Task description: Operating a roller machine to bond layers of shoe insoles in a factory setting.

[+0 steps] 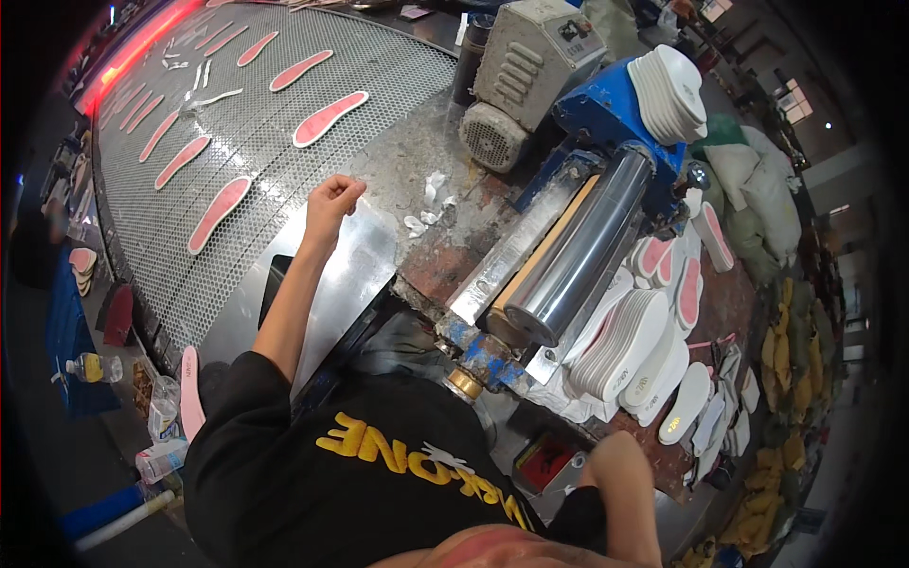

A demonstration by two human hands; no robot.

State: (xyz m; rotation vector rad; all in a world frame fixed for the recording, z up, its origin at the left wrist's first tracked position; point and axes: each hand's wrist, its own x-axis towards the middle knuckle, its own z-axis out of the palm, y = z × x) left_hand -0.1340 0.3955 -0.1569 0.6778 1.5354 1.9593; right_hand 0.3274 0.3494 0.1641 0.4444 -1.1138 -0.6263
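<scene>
My left hand is over the metal plate at the conveyor's near end, fingers curled in. Whatever they hold, if anything, is too small to make out. On the mesh conveyor lie several pink insoles with white edges, the closest one left of this hand. At the lower right, my right hand is bent down beside the bench's front edge, its fingers mostly hidden. Past it, a stack of white insoles sits beside the shiny steel roller. A single white insole lies apart from that stack.
A grey motor housing stands behind the roller. More white insoles are piled on the blue machine frame. White scraps litter the bench. A plastic bottle lies at the left; sacks stand at the right.
</scene>
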